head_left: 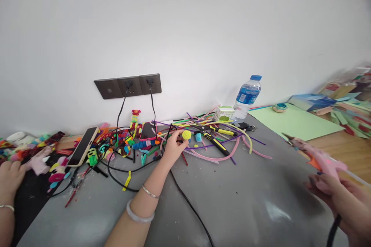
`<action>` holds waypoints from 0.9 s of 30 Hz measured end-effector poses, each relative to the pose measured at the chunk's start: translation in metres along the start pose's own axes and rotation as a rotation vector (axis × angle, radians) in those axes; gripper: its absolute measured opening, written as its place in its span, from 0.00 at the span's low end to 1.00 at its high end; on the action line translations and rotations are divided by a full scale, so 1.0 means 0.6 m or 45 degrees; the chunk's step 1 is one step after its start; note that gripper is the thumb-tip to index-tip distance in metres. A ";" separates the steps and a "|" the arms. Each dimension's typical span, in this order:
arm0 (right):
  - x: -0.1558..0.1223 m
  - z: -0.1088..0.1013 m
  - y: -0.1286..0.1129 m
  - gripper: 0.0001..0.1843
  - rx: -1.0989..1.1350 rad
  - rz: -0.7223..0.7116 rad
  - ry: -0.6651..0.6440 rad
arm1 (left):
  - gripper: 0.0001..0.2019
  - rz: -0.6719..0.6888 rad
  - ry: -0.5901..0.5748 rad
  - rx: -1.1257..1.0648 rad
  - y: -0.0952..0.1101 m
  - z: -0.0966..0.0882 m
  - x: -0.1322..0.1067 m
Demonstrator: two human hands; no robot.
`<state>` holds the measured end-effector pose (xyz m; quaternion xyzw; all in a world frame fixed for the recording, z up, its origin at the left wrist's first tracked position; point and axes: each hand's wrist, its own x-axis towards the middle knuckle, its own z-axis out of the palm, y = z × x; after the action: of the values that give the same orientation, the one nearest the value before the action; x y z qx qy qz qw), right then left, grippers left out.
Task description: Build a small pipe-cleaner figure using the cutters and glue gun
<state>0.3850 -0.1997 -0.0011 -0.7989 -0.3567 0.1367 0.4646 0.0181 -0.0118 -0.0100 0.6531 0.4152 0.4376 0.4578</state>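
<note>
My left hand (173,148) reaches over the table's middle, its fingers pinched on a small round yellow coil (186,135) that looks like wound pipe cleaner. Beside it lies a small blue fuzzy piece (198,137). On the right, my right hand (339,197) is wrapped round a pink hot glue gun (326,160), its nozzle pointing up and left, with a dark cord hanging below. Yellow-and-black pliers (216,142) lie among loose pink, purple and yellow pipe cleaners (228,157) just right of my left hand.
Another person's hand (11,179) rests at the far left near a pale pink glue gun (39,162). Phones (84,146), craft figures (92,157) and black cables (185,197) lie along the left. A water bottle (246,98) and a small carton (223,114) stand by the wall; green paper (301,121) lies right.
</note>
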 end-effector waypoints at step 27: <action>-0.086 0.269 -0.173 0.31 0.650 -0.400 -1.026 | 0.17 0.034 0.046 0.131 -0.005 -0.002 0.002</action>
<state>0.2139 -0.0990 -0.0052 -0.4801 -0.5790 0.4456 0.4855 0.0169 -0.0096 -0.0121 0.6733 0.4365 0.4334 0.4103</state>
